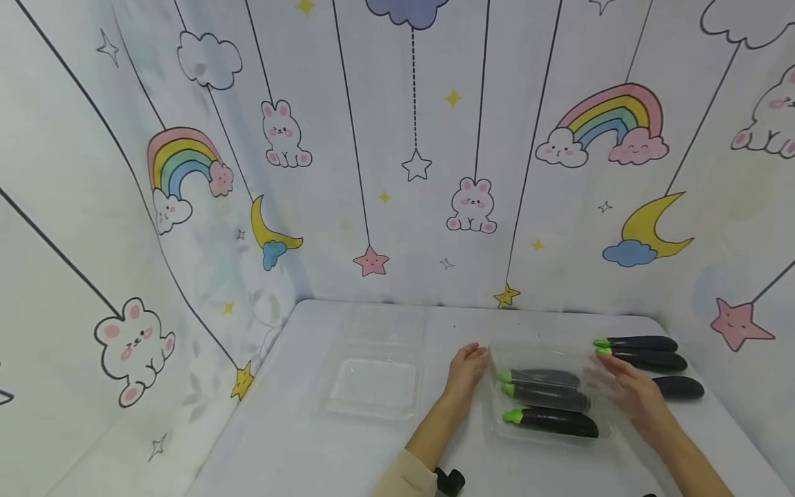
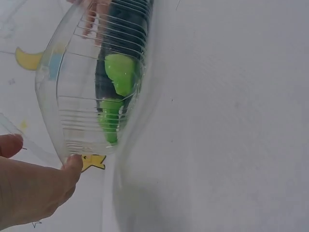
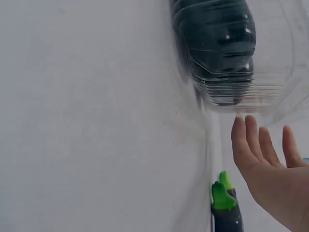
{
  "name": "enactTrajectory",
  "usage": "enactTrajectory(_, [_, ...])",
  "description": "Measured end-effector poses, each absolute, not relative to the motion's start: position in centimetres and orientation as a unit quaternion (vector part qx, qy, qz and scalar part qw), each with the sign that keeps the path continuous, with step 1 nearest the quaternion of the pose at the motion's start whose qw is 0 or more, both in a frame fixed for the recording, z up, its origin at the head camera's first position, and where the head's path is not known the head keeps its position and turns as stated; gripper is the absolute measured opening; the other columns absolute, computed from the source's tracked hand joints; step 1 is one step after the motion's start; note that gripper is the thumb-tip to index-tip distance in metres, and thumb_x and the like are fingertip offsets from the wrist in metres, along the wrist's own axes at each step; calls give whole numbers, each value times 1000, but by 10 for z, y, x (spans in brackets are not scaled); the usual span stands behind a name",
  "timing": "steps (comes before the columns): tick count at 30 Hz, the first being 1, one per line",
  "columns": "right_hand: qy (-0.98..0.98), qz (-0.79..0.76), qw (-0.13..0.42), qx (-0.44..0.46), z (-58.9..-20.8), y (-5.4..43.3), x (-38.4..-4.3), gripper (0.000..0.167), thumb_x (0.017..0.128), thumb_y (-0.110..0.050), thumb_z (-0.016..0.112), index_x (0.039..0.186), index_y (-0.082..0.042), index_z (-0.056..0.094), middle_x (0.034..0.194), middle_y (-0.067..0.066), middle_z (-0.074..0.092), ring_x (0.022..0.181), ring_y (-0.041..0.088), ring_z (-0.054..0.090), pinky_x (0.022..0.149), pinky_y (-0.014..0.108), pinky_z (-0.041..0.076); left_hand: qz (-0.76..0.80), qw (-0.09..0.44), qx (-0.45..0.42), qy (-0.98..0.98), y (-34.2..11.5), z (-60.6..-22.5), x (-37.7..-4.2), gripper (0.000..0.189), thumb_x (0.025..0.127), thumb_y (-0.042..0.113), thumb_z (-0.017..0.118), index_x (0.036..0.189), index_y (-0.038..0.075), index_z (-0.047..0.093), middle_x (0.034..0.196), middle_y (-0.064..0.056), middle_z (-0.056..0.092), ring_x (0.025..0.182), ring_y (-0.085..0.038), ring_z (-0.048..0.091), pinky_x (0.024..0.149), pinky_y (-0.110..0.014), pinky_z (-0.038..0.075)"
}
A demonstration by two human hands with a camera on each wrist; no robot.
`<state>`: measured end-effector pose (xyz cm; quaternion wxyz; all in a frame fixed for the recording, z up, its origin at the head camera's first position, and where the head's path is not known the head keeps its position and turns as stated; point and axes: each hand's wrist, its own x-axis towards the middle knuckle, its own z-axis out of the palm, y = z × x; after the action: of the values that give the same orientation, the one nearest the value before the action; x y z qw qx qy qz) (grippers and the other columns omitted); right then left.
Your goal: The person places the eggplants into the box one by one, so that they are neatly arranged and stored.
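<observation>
Three dark eggplants with bright green stems lie side by side in a clear plastic container (image 1: pixel 497 426); the nearest eggplant (image 1: pixel 553 422) shows most sharply, while the other two look hazy through the plastic. My left hand (image 1: pixel 467 376) is at the container's far left corner, and in the left wrist view its fingertip is right at the rim, the thumb held apart. At the right side, my right hand (image 1: pixel 636 397) has its fingers spread and extended. The right wrist view has those fingertips (image 3: pixel 251 121) close by the container's end wall.
Farther right lie loose eggplants, two together at the back (image 1: pixel 642 352) and one (image 1: pixel 680 388) partly behind the right hand. On the left stands another clear container (image 1: pixel 373 414), empty, its lid (image 1: pixel 385 324) laid open toward the back. A patterned cloth wall (image 1: pixel 397 221) rises behind the table.
</observation>
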<state>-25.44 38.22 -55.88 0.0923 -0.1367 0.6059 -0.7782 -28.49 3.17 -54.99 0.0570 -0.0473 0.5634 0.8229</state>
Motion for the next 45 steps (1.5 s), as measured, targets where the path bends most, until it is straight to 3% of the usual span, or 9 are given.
enactTrajectory(6, [600, -777, 150, -119, -554, 389, -241, 46, 116, -14, 26, 158, -22, 44, 139, -17, 64, 125, 4, 63, 96, 20, 54, 788, 75, -15, 611, 23, -543, -269, 71, 85, -3, 64, 152, -7, 41, 150, -28, 51, 138, -40, 53, 113, -46, 47])
enactTrajectory(11, [669, -728, 149, -29, -553, 388, -226, 40, 115, -22, 40, 152, -33, 49, 126, -27, 66, 114, -4, 64, 87, 18, 55, 762, 93, -11, 641, 15, -544, -255, 78, 83, -3, 67, 156, -2, 38, 153, -25, 49, 142, -42, 49, 117, -51, 42])
enactTrajectory(15, [713, -686, 146, 11, -556, 387, -214, 42, 114, -27, 45, 155, -30, 45, 121, -34, 61, 109, -10, 61, 86, 19, 56, 753, 104, 0, 650, 9, -547, -243, 79, 84, 0, 67, 157, -2, 37, 153, -25, 49, 142, -44, 48, 118, -55, 39])
enactTrajectory(25, [738, -654, 163, 34, -559, 385, -193, 49, 113, -31, 48, 160, -28, 35, 124, -31, 60, 108, -10, 62, 93, 30, 59, 745, 134, 23, 654, -3, -549, -223, 83, 82, 2, 72, 157, -1, 36, 153, -23, 50, 141, -41, 50, 118, -57, 39])
enactTrajectory(27, [752, -634, 171, 63, -558, 384, -192, 57, 110, -36, 54, 162, -27, 32, 135, -24, 58, 107, -11, 61, 97, 33, 59, 744, 137, 22, 654, -2, -549, -219, 82, 82, 1, 72, 156, -3, 38, 151, -22, 53, 139, -41, 52, 117, -56, 40])
enactTrajectory(29, [768, -609, 178, 88, -557, 383, -191, 69, 107, -40, 59, 165, -22, 27, 151, -5, 54, 109, -7, 62, 100, 38, 58, 744, 136, 20, 654, -1, -550, -216, 79, 80, -1, 72, 153, -5, 41, 146, -20, 57, 135, -40, 55, 115, -54, 43])
enactTrajectory(33, [796, -563, 189, 113, -553, 382, -191, 87, 103, -49, 62, 164, -2, 22, 164, 27, 33, 121, 15, 64, 100, 50, 57, 741, 127, 18, 659, 2, -550, -209, 65, 78, -3, 70, 141, -8, 53, 129, -13, 67, 119, -31, 66, 102, -42, 55])
enactTrajectory(38, [799, -550, 211, 118, -552, 383, -188, 85, 104, -52, 60, 158, 8, 31, 148, 25, 55, 120, 28, 66, 95, 56, 57, 746, 136, 9, 651, 4, -548, -201, 47, 77, -7, 68, 124, -5, 64, 108, -10, 66, 90, -17, 66, 81, -31, 61])
enactTrajectory(45, [718, -646, 220, 137, -555, 388, -180, 51, 105, -30, 65, 134, 11, 59, 115, 11, 74, 104, 26, 73, 95, 47, 60, 771, 170, 4, 614, 2, -550, -197, 41, 83, -11, 69, 123, -6, 60, 99, -12, 61, 81, -21, 73, 78, -35, 65])
